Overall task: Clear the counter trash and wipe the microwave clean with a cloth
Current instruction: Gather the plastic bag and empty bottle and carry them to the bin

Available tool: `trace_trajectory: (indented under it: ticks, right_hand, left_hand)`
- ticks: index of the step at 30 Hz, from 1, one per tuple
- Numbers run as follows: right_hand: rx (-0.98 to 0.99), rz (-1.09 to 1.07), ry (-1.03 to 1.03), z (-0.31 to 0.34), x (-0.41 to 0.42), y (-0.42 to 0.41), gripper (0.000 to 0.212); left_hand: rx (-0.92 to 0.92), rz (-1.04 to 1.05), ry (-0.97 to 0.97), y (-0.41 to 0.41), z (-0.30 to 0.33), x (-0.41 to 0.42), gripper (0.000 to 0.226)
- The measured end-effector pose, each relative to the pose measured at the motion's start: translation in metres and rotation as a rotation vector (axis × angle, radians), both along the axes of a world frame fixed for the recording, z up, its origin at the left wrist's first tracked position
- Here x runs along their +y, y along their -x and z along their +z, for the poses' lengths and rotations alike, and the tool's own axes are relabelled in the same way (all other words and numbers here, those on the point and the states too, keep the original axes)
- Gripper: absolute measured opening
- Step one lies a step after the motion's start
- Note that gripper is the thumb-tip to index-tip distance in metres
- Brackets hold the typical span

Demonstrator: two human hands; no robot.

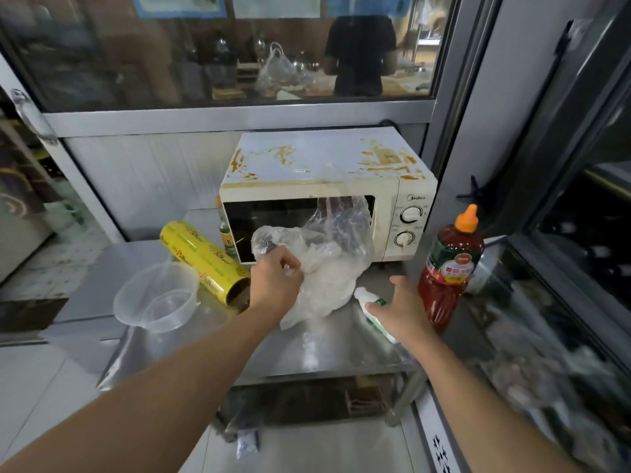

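Observation:
A cream microwave (403, 199) stands at the back of the steel counter (334, 349), its top smeared with orange-brown stains. In front of its door, my left hand (275, 283) grips a crumpled clear plastic bag (327, 264), part of which is lifted against the door glass. My right hand (403, 310) holds a small white bottle with a green label (367, 300) lying on the counter beside the bag. No cloth is in view.
A yellow cling-film roll (201, 257) and two nested clear plastic bowls (157, 298) lie at the left. A red sauce bottle with an orange cap (450, 268) stands at the right, close to my right hand. A small bottle (225, 233) stands left of the microwave.

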State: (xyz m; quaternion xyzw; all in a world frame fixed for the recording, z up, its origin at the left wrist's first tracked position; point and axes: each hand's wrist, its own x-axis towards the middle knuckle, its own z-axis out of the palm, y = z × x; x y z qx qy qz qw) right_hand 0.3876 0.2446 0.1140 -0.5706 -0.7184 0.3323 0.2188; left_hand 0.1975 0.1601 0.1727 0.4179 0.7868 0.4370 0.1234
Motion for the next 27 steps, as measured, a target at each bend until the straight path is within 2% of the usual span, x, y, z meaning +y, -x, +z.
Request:
trace_trajectory:
  ticks: [14, 22, 27]
  right_hand:
    - [-0.267, -0.055, 0.043, -0.077, 0.035, 0.001, 0.073]
    - [-0.321, -0.068, 0.029, -0.096, 0.045, 0.007, 0.056]
    - [-0.306, -0.087, -0.007, -0.095, 0.04, 0.007, 0.054]
  left_hand:
    - [-0.038, 0.027, 0.083, 0.009, -0.051, 0.038, 0.017]
    - [-0.048, 0.043, 0.076, 0.011, -0.072, 0.045, 0.02]
    - [-0.069, 0.042, 0.065, 0.008, -0.072, 0.04, 0.021]
